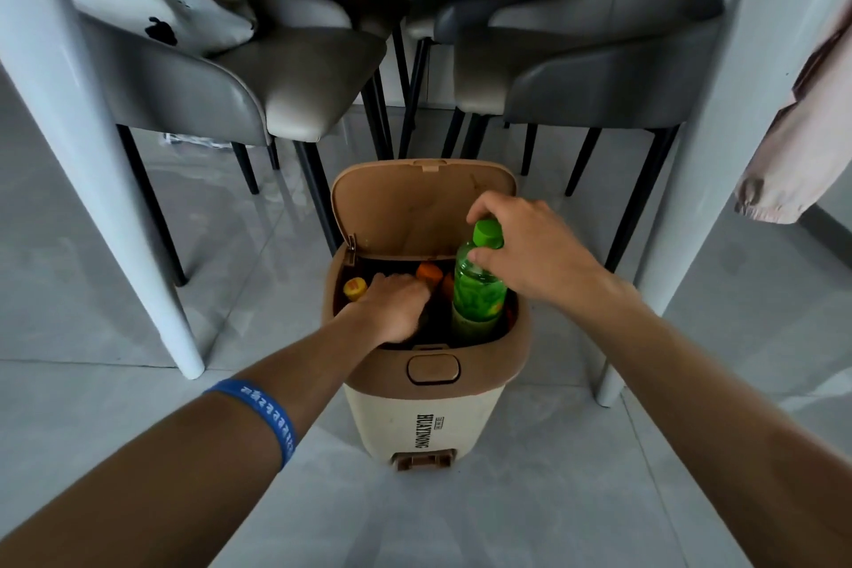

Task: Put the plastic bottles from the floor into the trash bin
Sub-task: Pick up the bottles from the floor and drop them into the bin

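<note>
A tan and cream trash bin (428,410) stands on the floor with its lid (415,208) raised. My right hand (530,249) grips the neck of a green plastic bottle (477,291) with a green cap, standing upright in the bin's right side, its lower part inside the opening. My left hand (396,304) reaches into the bin's left side with fingers curled downward; what it holds, if anything, is hidden. Inside the bin show a yellow bottle cap (355,288) and an orange cap (429,273).
The bin sits under a white table (97,180) whose legs flank it. Two grey chairs (258,83) with dark thin legs stand behind it. A pink cloth (802,143) hangs at the right edge. Grey tile floor (530,498) surrounds the bin.
</note>
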The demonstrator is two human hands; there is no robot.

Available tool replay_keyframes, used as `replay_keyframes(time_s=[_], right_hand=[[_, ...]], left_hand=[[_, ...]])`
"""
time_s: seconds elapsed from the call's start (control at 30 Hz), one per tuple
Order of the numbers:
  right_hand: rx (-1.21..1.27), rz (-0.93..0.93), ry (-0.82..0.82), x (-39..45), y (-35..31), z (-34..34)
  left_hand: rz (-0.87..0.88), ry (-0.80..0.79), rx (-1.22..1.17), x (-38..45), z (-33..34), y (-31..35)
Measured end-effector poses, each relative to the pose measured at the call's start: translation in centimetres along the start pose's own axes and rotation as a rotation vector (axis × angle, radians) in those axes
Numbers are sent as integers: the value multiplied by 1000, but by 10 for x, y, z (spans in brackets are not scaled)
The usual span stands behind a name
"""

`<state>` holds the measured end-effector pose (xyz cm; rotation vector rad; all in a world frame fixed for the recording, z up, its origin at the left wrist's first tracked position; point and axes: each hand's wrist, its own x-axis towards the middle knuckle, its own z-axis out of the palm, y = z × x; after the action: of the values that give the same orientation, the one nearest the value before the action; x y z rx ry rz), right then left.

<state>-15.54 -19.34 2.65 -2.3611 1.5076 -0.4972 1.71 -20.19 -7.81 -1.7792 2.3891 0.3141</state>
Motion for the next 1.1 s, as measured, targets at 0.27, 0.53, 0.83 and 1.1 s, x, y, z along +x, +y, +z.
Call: replay_keyframes(time_s=[0.27, 0.53, 0.83, 1.1], right_hand=[[-32, -2, -50, 9, 10, -7], [-247, -13, -193, -4, 25, 56], [-151, -79, -100, 2, 39, 65], [757, 584, 219, 20, 50, 44]], left_hand=[[-33, -31, -375, -20, -82, -15], [-28, 9, -300, -20, -59, -16], [-127, 465, -245, -60, -65, -33], [-622, 111, -1024, -77, 0, -57]])
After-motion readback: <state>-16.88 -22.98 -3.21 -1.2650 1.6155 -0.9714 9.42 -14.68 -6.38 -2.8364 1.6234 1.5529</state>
